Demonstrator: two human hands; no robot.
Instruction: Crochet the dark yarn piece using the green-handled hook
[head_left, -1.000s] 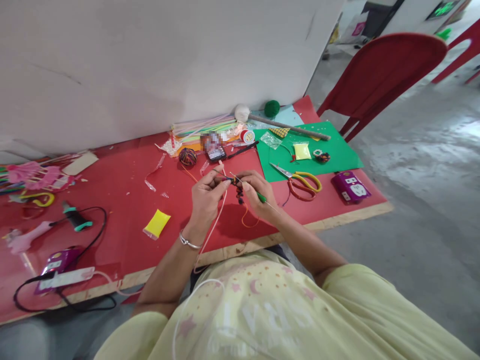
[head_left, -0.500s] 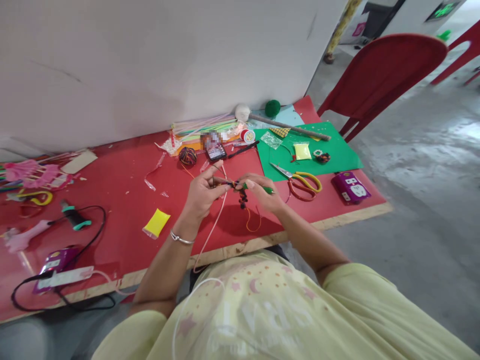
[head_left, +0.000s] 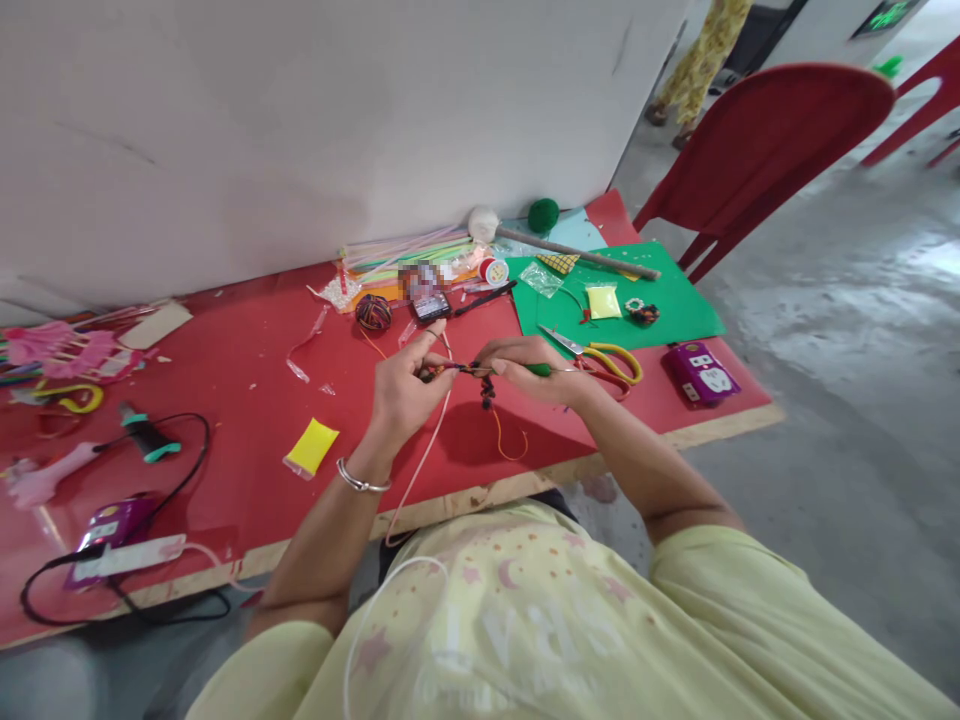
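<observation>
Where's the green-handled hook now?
Head view, just right of centre: the hook is in the right hand, by the dark yarn piece and near the scissors.

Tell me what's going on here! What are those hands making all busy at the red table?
A person is working dark, mixed-colour yarn with two hands. The left hand pinches the yarn, and the right hand holds a thin tool with a green handle. A small knotted bit hangs between them. Behind, a ball of yarn sits on the table.
</observation>
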